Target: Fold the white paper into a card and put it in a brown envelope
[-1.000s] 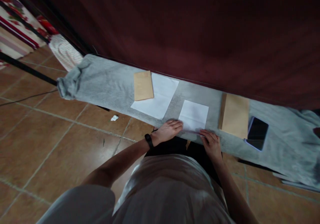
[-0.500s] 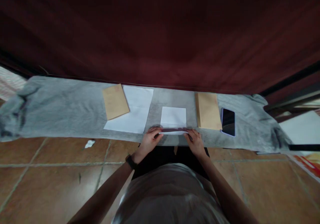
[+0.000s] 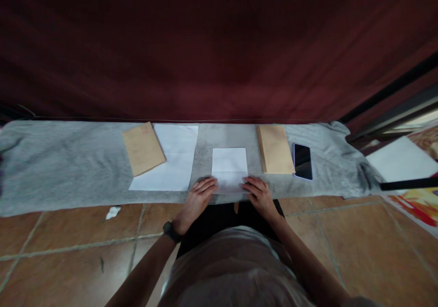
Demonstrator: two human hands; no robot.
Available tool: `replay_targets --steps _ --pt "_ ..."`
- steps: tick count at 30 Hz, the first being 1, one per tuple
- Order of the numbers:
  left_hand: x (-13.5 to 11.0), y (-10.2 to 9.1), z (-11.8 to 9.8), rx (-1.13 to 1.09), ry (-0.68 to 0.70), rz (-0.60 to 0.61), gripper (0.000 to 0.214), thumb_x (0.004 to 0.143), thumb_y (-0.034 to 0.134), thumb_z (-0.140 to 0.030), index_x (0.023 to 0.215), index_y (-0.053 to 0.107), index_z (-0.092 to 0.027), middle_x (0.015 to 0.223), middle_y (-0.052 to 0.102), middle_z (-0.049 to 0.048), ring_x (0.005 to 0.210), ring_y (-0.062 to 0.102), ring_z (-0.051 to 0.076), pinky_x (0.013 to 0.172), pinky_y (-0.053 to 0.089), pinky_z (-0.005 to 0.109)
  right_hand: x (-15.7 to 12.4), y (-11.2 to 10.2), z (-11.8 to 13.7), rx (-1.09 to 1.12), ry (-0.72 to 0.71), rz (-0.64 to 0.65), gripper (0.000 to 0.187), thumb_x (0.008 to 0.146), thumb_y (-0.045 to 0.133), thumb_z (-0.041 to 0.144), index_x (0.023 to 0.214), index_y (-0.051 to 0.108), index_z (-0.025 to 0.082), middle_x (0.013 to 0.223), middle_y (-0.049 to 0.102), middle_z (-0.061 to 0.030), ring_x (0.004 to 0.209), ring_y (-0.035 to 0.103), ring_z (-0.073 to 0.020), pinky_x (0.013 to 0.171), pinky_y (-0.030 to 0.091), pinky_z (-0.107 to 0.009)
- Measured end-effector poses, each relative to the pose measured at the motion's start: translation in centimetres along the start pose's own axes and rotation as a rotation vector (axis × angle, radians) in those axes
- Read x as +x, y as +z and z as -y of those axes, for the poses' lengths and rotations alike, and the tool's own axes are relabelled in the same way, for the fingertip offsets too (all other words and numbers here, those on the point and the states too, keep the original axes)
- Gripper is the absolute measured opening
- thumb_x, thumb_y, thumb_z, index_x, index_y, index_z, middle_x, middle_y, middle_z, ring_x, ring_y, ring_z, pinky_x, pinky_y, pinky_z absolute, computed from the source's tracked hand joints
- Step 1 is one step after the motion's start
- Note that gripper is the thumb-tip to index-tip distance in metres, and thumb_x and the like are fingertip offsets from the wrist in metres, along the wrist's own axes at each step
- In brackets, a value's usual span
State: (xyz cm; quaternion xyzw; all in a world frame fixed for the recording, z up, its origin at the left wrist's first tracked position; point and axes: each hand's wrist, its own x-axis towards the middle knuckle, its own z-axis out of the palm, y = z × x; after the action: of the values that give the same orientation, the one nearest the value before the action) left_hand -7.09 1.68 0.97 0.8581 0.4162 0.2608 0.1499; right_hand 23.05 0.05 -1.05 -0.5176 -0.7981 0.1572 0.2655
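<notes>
A white sheet of paper (image 3: pixel 229 160) lies on the grey cloth in front of me, with a crease across it and a greyer, shaded near part. My left hand (image 3: pixel 201 195) is on its near left edge, fingers together over the paper and thumb hidden. On the opposite edge, my right hand (image 3: pixel 259 195) has its fingertips on the paper, its thumb also out of sight. Both hands seem to hold the near part by its sides.
Left of the hands, a brown envelope (image 3: pixel 143 149) overlaps a larger white sheet (image 3: pixel 178 161). To the right are a stack of brown envelopes (image 3: pixel 276 149) and a phone (image 3: pixel 303 162). Grey cloth (image 3: pixel 85 161) covers the narrow surface, against a dark red curtain (image 3: pixel 219 60). A paper scrap (image 3: pixel 112 212) lies on the tiles.
The near edge of the sheet, raised and folded over between my hands before, has come down toward me and lies flatter. My fingers now rest along its sides. The view has shifted slightly.
</notes>
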Motion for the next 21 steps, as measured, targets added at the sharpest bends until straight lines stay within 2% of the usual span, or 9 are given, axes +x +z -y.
replay_targets --steps 4,6,9,13,17,21 --pt "0.7 0.2 -0.3 0.092 0.070 0.067 0.038 0.096 0.050 -0.008 0.127 0.067 -0.022 0.144 0.062 0.0071 0.140 0.052 0.024 0.114 0.047 0.048 0.4 0.0 0.3 -0.048 -0.013 0.031 0.054 0.090 0.049 0.003 0.136 0.064 0.029 0.149 0.057 -0.0024 0.142 0.047 -0.0228 0.120 0.035 -0.047" --pt "0.8 0.4 -0.3 0.119 0.076 0.085 0.043 0.095 0.050 -0.006 0.131 0.065 -0.021 0.146 0.060 0.0072 0.140 0.052 0.023 0.116 0.046 0.047 0.5 -0.5 0.6 -0.042 -0.023 0.073 0.051 0.094 0.052 0.011 0.142 0.059 0.026 0.153 0.053 -0.0056 0.144 0.045 -0.0248 0.123 0.030 -0.051" --pt "0.7 0.6 -0.2 0.139 0.075 0.092 0.046 0.094 0.049 -0.005 0.135 0.063 -0.020 0.147 0.059 0.0074 0.140 0.052 0.023 0.117 0.046 0.046 0.8 -1.6 1.1 0.008 -0.062 0.156 0.053 0.099 0.056 0.032 0.151 0.049 0.023 0.158 0.047 -0.0092 0.147 0.042 -0.0278 0.125 0.025 -0.057" --pt "0.7 0.3 0.1 0.152 0.098 0.110 0.048 0.092 0.048 -0.002 0.135 0.063 -0.020 0.148 0.059 0.0076 0.141 0.051 0.023 0.117 0.045 0.045 2.8 -2.3 1.5 0.045 -0.092 0.203 0.046 0.108 0.040 0.035 0.152 0.047 0.027 0.156 0.050 -0.0051 0.148 0.042 -0.0232 0.127 0.024 -0.055" --pt "0.8 -0.1 0.5 0.149 0.127 0.152 0.049 0.091 0.050 -0.002 0.135 0.062 -0.020 0.148 0.059 0.0076 0.141 0.051 0.022 0.117 0.045 0.044 6.3 -0.9 1.5 -0.048 -0.217 0.259 0.048 0.107 0.042 0.040 0.153 0.046 0.024 0.161 0.042 -0.0057 0.151 0.035 -0.0243 0.126 0.027 -0.051" --pt "0.7 -0.1 0.7 0.142 0.126 0.137 0.050 0.091 0.049 -0.002 0.135 0.062 -0.021 0.148 0.059 0.0073 0.141 0.051 0.022 0.117 0.046 0.045 8.9 1.1 1.0 -0.176 -0.284 0.305 0.051 0.106 0.046 0.044 0.152 0.047 0.024 0.164 0.036 -0.0067 0.152 0.034 -0.0269 0.127 0.025 -0.052"
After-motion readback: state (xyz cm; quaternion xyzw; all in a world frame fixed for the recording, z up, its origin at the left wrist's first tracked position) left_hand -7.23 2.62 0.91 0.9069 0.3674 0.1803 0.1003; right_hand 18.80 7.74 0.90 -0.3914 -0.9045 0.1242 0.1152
